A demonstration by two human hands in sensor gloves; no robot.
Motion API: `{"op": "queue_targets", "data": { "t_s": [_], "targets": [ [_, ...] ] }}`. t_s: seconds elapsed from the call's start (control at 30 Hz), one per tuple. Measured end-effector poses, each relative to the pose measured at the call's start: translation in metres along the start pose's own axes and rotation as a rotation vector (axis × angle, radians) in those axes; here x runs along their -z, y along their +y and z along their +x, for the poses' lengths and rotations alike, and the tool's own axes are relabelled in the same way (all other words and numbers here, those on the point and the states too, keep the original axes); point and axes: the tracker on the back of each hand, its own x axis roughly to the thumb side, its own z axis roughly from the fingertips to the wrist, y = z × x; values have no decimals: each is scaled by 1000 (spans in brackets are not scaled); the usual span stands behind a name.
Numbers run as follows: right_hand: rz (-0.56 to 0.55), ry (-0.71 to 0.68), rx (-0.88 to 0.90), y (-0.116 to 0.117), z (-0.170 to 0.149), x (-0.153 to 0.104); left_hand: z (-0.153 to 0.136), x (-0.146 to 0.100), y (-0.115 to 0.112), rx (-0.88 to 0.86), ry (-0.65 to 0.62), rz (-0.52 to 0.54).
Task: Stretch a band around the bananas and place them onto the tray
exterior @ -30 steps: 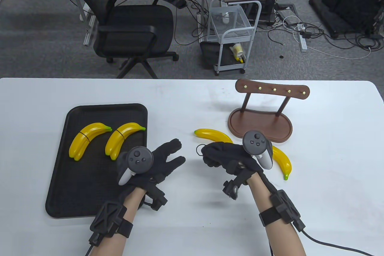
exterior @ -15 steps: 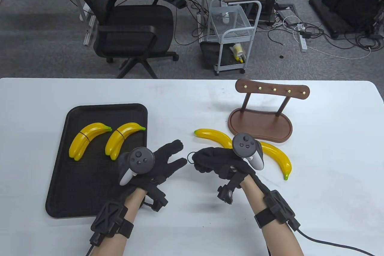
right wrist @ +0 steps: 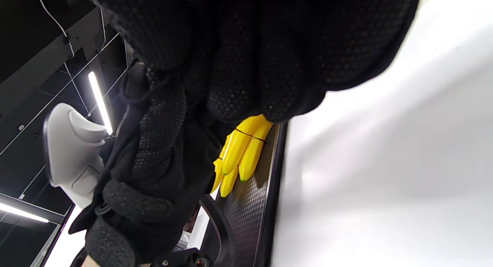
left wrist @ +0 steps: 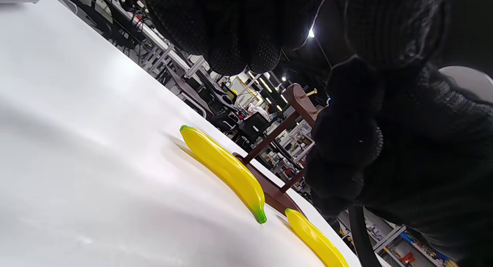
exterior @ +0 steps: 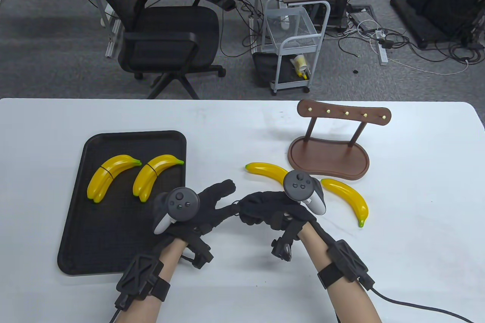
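Observation:
Two loose yellow bananas lie on the white table, one (exterior: 267,170) just beyond my hands and one (exterior: 348,196) to the right; the left wrist view shows them (left wrist: 227,170) (left wrist: 316,240) end to end. My right hand (exterior: 248,209) is curled around a thin black band (exterior: 235,203), which is mostly hidden. My left hand (exterior: 229,197) has fingers and thumb spread straight, the thumb touching the right fingertips. The black tray (exterior: 113,239) on the left holds two banded banana pairs (exterior: 108,175) (exterior: 153,175), one pair (right wrist: 240,151) seen in the right wrist view.
A brown wooden stand with brass pegs (exterior: 327,154) sits behind the loose bananas at the right. An office chair (exterior: 166,35) and a white cart (exterior: 293,50) stand on the floor beyond the table's far edge.
My right hand has carried the band leftward until it meets my left thumb, uncovering the right banana. My left hand has crept slightly right; the bananas have not moved.

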Motion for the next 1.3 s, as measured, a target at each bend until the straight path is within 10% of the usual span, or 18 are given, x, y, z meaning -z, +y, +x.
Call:
{"op": "queue_targets", "data": {
  "t_s": [0.93,1.3],
  "targets": [
    [91,-13,-44,10,7,5,10,1,-6,-19,-88,-63],
    [-61,-1,-177,-2,12,1,7,0,6,-138,-89,-27]
  ]
}}
